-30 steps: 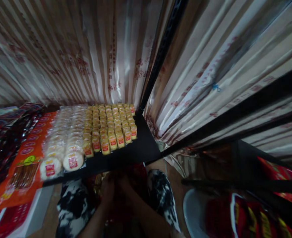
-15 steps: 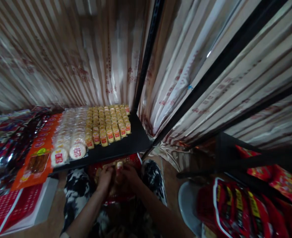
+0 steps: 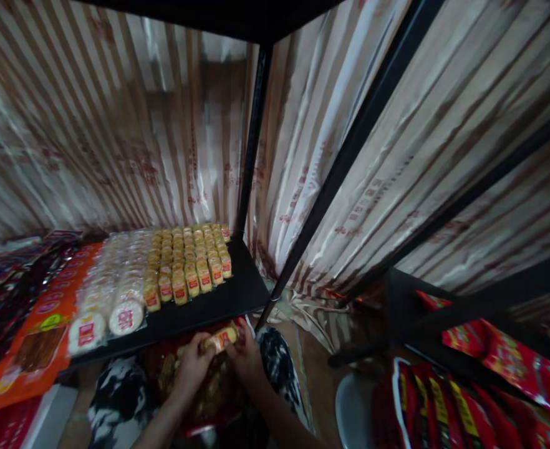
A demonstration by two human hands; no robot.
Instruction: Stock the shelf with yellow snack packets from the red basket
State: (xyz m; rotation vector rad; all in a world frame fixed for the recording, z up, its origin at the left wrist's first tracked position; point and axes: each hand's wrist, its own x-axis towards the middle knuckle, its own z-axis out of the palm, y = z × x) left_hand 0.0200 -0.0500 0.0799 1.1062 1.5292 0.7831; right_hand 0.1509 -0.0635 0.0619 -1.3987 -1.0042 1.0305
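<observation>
Between my two hands is a small yellow wrapped cake [image 3: 221, 338] with a red label, held lengthwise above a red bag. My left hand [image 3: 194, 363] pinches its left end, and my right hand [image 3: 246, 354] grips its right end. Below them, between my knees, the open red bag [image 3: 156, 357] holds several similar wrapped pieces. Just beyond the hands, rows of yellow wrapped cakes [image 3: 191, 262] with red labels stand on a black shelf [image 3: 181, 319]. Left of these are rows of round white wrapped cakes [image 3: 126, 317].
An orange snack packet [image 3: 45, 330] overhangs the shelf's front at left, beside dark shiny packets [image 3: 8, 299]. Black metal posts [image 3: 256, 125] rise before a striped curtain [image 3: 172, 156]. Right of my knee are a pale round tub [image 3: 352, 405] and red packets [image 3: 448, 405].
My hands have risen from the bag with the wrapped cake, which has turned from upright to nearly sideways. The view has tilted up and shifted to the right.
</observation>
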